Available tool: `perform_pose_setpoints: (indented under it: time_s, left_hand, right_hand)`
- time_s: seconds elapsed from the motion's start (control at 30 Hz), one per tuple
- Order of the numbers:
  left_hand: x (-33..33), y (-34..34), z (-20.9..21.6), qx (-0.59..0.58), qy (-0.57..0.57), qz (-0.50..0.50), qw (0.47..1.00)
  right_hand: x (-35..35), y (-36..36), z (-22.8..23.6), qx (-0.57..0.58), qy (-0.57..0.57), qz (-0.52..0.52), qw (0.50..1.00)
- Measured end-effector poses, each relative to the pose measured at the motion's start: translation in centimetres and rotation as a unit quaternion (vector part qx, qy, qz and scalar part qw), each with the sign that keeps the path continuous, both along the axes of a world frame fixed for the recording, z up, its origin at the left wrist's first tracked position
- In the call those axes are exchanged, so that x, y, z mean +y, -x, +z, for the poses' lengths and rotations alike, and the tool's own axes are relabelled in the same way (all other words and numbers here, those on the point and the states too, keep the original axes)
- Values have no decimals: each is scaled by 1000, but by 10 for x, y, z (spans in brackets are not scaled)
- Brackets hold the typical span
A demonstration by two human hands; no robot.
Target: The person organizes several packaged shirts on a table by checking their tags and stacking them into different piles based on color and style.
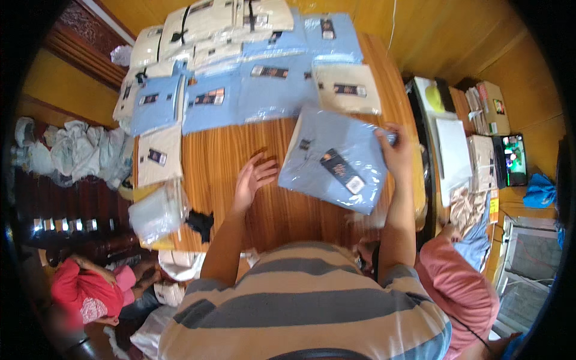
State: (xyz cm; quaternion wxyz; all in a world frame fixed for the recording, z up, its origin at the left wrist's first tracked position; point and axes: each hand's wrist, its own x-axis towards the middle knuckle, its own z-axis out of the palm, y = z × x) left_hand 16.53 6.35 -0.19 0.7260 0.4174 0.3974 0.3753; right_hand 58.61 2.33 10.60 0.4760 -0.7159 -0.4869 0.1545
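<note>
A folded light-blue garment in a clear plastic bag (324,141), with a dark label on its front, is tilted above the wooden table (264,222). My right hand (396,153) grips it by its upper right corner. To its left, my left hand (255,180) is apart from it, fingers spread and holding nothing. Beyond both hands lie more bagged blue garments (273,99) in rows, with a bagged cream garment (348,90) at their right end.
Cream packs with black bands (198,27) are piled at the far left. Clear plastic bags (157,210) and a black cloth (200,223) lie at the table's left edge. A person in red (84,294) sits at lower left; another in pink (459,288) is close on my right.
</note>
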Motion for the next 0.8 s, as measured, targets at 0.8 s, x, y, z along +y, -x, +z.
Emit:
perform_pose_setpoints:
  time_s: [0.8]
  left_hand:
    - [64, 31, 75, 193, -196, -27, 961]
  right_hand:
    - [47, 110, -13, 53, -42, 74, 995]
